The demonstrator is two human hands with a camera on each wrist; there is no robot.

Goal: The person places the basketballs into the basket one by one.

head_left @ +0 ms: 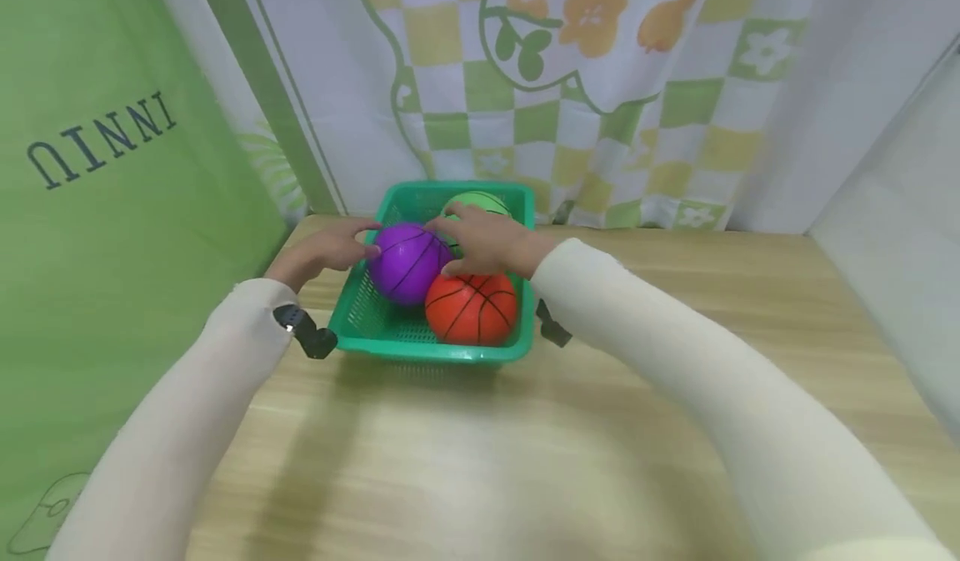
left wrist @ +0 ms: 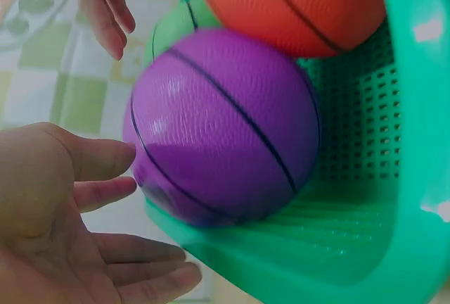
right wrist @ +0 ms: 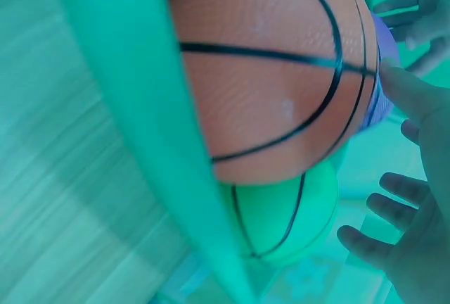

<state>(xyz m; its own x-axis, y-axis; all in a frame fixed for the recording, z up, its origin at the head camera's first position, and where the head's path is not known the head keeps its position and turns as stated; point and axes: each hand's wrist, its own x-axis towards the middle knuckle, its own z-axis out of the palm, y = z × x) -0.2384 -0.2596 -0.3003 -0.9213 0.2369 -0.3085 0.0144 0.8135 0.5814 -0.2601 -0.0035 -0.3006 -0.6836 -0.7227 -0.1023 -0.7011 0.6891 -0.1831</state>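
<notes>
A green plastic basket (head_left: 435,350) holds three toy basketballs. The purple ball (head_left: 406,271) sits on its left side, the red ball (head_left: 472,311) at the front right, and the light green ball (head_left: 483,202) at the back, partly covered. My left hand (head_left: 337,247) is at the purple ball's left side; in the left wrist view its fingers are spread, with the thumb and index tips at the ball's surface. My right hand (head_left: 483,240) reaches over the balls, fingers apart; in the right wrist view its thumb is beside the red ball. Contact there is hard to tell.
The basket stands on a light wooden table (head_left: 480,461). Behind it hangs a checked, flowered curtain (head_left: 555,119). A green fabric panel (head_left: 112,236) borders the left side, and a pale wall (head_left: 900,211) the right. Small black devices (head_left: 306,332) are strapped at the wrists.
</notes>
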